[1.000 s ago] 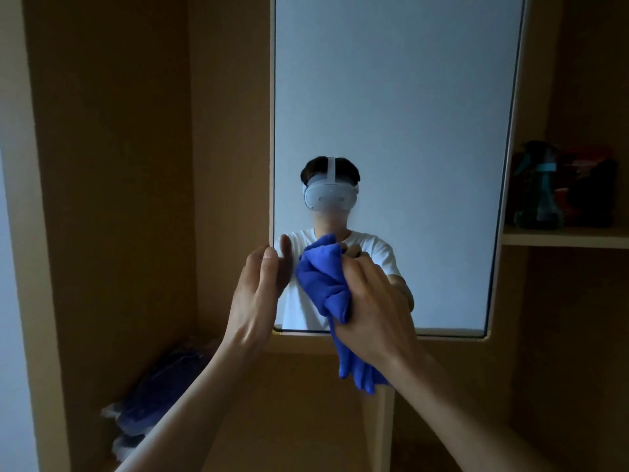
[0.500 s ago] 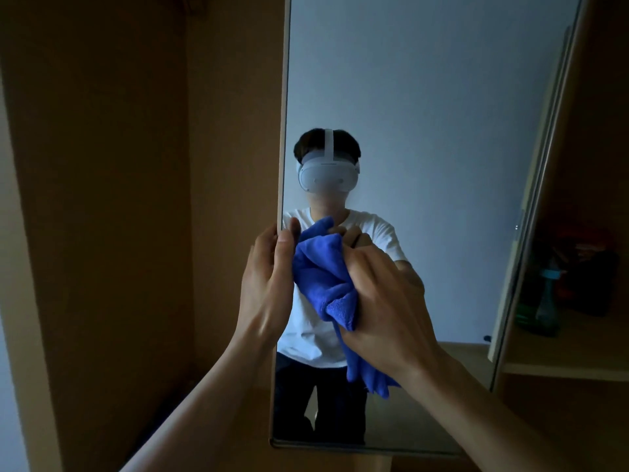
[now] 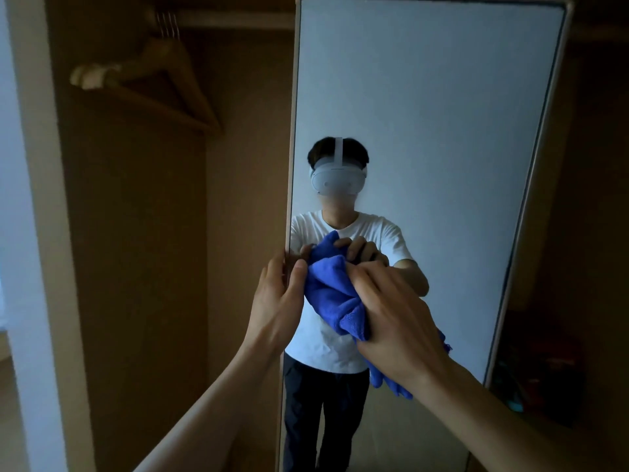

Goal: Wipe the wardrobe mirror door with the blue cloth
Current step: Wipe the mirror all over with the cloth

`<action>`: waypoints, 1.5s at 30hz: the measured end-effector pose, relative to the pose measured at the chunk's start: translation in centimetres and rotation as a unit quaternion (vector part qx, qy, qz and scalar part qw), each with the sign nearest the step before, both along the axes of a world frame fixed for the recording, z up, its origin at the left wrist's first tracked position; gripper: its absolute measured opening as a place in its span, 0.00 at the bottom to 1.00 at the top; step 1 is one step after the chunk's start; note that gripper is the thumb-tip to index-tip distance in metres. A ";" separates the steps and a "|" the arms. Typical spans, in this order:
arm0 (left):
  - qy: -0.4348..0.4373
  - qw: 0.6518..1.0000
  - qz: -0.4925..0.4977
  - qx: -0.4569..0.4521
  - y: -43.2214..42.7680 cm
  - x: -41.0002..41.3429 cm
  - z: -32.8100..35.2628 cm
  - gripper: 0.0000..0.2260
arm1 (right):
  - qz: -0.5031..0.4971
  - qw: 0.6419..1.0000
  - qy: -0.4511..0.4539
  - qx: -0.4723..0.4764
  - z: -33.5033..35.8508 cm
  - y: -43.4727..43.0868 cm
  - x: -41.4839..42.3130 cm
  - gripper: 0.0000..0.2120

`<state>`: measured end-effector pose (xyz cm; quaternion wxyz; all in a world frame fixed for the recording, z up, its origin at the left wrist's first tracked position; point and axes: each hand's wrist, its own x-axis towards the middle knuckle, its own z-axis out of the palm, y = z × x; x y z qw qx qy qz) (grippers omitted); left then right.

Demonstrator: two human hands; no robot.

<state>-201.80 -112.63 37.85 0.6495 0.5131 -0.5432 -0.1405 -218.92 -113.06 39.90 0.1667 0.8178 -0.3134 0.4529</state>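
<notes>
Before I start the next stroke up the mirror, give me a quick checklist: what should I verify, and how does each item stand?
1. Grip: the right hand holds the blue terry cloth bunched up: ok.
2. Contact: the cloth lies against the tall wood-framed wardrobe mirror door and meets its own reflection: ok.
3. Door steadied: the left hand has its fingers curled round the door's left edge: ok.
4. Path: nothing lies against the glass above the cloth: ok.
5. Wooden coat hangers: they hang inside the wardrobe to the left, apart from the door: ok.
6. Smears on the glass: cannot tell, the light is dim.
</notes>
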 end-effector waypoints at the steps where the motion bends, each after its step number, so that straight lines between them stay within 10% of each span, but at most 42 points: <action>1: -0.002 1.000 0.001 0.000 0.1 0.0 1.3 0.15 | 0.013 1.000 -0.001 -0.006 1.3 -0.2 -0.1 0.30; 7: -0.025 1.000 0.009 -0.014 0.5 0.0 7.4 0.11 | -0.014 0.997 0.076 0.005 7.2 -0.2 -1.1 0.17; 15: -0.027 0.998 -0.005 -0.051 0.0 0.9 12.2 0.04 | -0.062 0.990 0.098 -0.085 13.2 0.2 -0.4 0.28; 21: -0.031 0.994 -0.039 -0.092 -0.2 1.9 16.5 0.18 | -0.108 0.977 0.108 -0.151 18.8 0.0 1.1 0.27; 45: -0.002 0.990 -0.117 -0.085 -0.3 3.3 24.3 0.17 | -0.187 0.940 0.087 -0.271 33.0 -1.9 5.3 0.22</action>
